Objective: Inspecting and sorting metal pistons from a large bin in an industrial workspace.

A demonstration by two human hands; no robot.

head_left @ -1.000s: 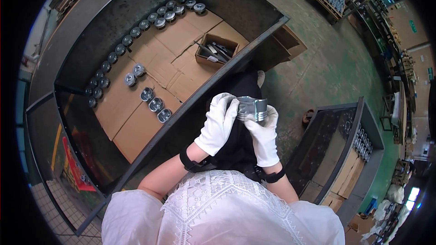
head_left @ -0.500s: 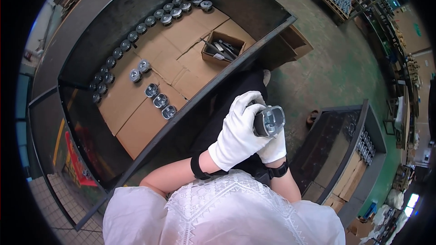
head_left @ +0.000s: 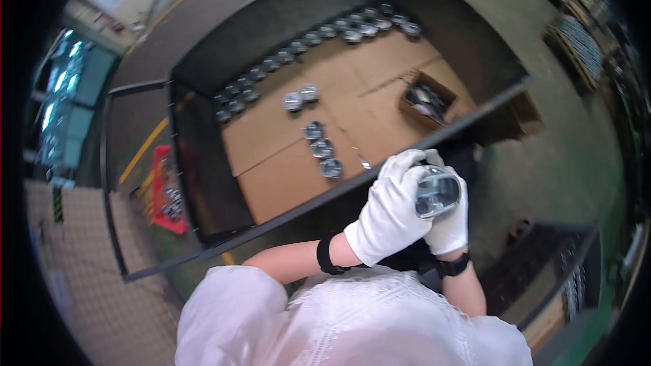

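Note:
A shiny metal engine piston [head_left: 437, 194] is held up in front of my body, over the near edge of a dark metal bin [head_left: 444, 132]. My white-gloved left hand [head_left: 392, 211] is closed on its left side. From the right, my gloved right hand [head_left: 450, 228] wraps round it, its fingers partly hidden behind. On the cardboard [head_left: 274, 186] lining the bin stand three pistons [head_left: 322, 148] in a short line. A pair of pistons [head_left: 293, 102] sits beyond them, and a long row of pistons [head_left: 298, 46] follows the far wall.
A small cardboard box [head_left: 412, 116] with dark tools sits at the bin's right side. To the left, a red crate [head_left: 163, 193] holds metal parts. Another dark bin [head_left: 542, 257] stands at lower right, and a rack of parts [head_left: 580, 44] is farther off.
The view has swung left, so the bin appears farther right. Both hands still hold the piston, whose top is now turned more toward me.

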